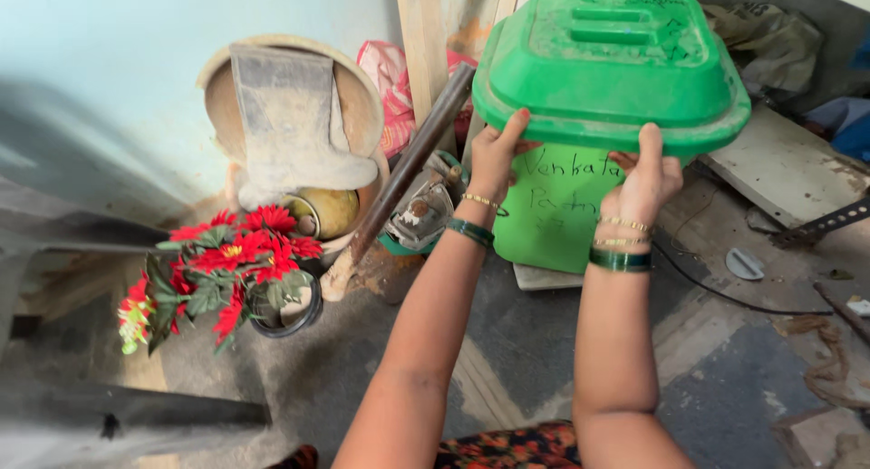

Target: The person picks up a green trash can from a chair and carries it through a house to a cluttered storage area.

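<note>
Both hands, left (497, 156) and right (645, 181), grip green bin (553, 206) lid (609, 66) rim; floor behind crowded.

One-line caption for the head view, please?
Both hands, left hand and right hand, grip the green bin's lid beside red flowers.

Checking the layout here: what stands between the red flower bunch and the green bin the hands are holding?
In the head view, between the red flowers and the green bin stand a long leaning wooden handle and a small cluttered green container. Both hands grip the bin lid.

Cluttered storage corner, planks (422, 43), dusty pot (290, 125)
</note>
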